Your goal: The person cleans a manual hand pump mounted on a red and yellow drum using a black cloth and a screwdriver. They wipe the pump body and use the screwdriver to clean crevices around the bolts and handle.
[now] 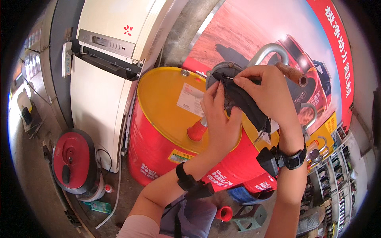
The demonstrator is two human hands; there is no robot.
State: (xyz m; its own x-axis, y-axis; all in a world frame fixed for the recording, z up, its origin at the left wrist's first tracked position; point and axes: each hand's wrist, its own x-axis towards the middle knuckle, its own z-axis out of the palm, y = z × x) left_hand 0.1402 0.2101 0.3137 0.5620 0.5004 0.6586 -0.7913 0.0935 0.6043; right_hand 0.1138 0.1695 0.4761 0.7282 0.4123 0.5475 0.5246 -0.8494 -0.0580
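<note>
Black cloth (pixel 247 104) with a frayed lower end hangs between my hands, in front of the round grey head of a drum pump (pixel 212 81). My left hand (pixel 219 113) is closed on the cloth's left edge, its fingertips pressed together near the top. Higher up, my right hand (pixel 265 85) pinches a thin, pale, needle-like piece (pixel 230 78) that lies against the cloth's upper edge. Whether its tip goes into the fabric I cannot tell. Both wrists wear black straps. Beneath my hands stands a red drum with a yellow top (pixel 162 93).
The pump's curved metal spout (pixel 272 48) and brown handle (pixel 294 74) project beside my right hand. A cream refrigerator (pixel 99 99) and a red vacuum cleaner (pixel 73 158) stand left. Below are a green stool (pixel 251 217) and red funnel-like piece (pixel 225 214); shelves (pixel 337 186) stand right.
</note>
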